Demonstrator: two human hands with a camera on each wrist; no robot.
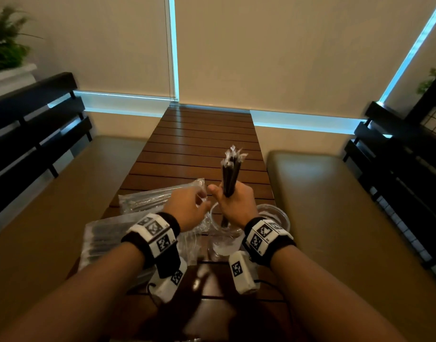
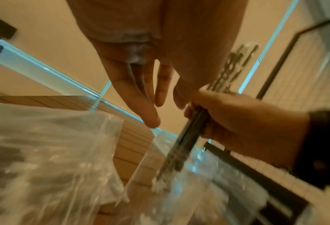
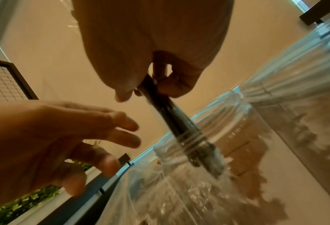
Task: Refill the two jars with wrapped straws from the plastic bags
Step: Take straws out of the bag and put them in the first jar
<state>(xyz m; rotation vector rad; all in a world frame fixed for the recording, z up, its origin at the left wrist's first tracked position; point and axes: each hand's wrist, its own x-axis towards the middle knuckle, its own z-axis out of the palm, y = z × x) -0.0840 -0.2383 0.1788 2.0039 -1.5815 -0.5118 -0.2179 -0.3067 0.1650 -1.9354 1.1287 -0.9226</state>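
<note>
My right hand (image 1: 233,201) grips a bundle of dark wrapped straws (image 1: 230,169) upright, with the lower ends inside the mouth of a clear jar (image 1: 222,233). The right wrist view shows the straws (image 3: 171,117) entering that jar (image 3: 208,144). A second clear jar (image 1: 273,215) stands just to the right, partly behind my right wrist. My left hand (image 1: 187,206) hovers beside the straws with its fingers relaxed and holds nothing. Under and left of it lie two plastic bags of straws, one farther (image 1: 157,198) and one nearer (image 1: 105,238).
The slatted wooden table (image 1: 202,144) runs away from me to the window wall. Padded benches (image 1: 335,206) flank it on both sides, with dark slatted backs. A plant (image 1: 4,38) sits at the upper left.
</note>
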